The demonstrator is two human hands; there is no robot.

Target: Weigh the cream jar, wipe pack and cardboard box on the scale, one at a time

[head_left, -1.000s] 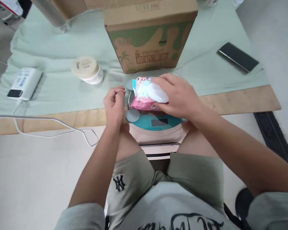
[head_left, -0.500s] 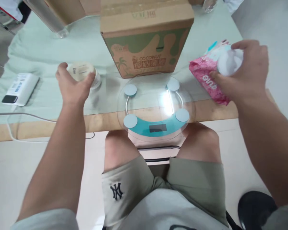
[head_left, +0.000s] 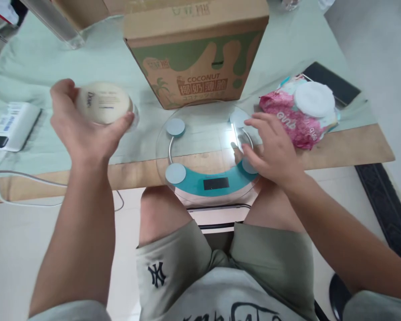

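Note:
My left hand [head_left: 87, 127] is closed around a round jar with a cream-coloured Dove lid [head_left: 104, 103], tilted toward me. Over the right side of a clear glass bathroom scale [head_left: 203, 147], my right hand [head_left: 270, 149] has its fingers apart and holds nothing. Whether its fingertips touch the glass I cannot tell. The scale has round pale pads, a teal band and a dark display, and it juts past the table's front edge. Just right of my right hand lies a pink pack of wet wipes [head_left: 287, 117] with a white flip lid.
Behind the scale stands a cardboard coconut snack box [head_left: 200, 67]. A white power bank [head_left: 15, 127] with a cable lies at the left. At the right, a dark flat object [head_left: 334, 82] is partly under the wipes. The wooden table edge [head_left: 350, 145] runs above my knees.
My right hand has come off the wipes pack and moved left over the scale. The pack now lies flat, uncovered. My left hand has lifted and tilted the jar.

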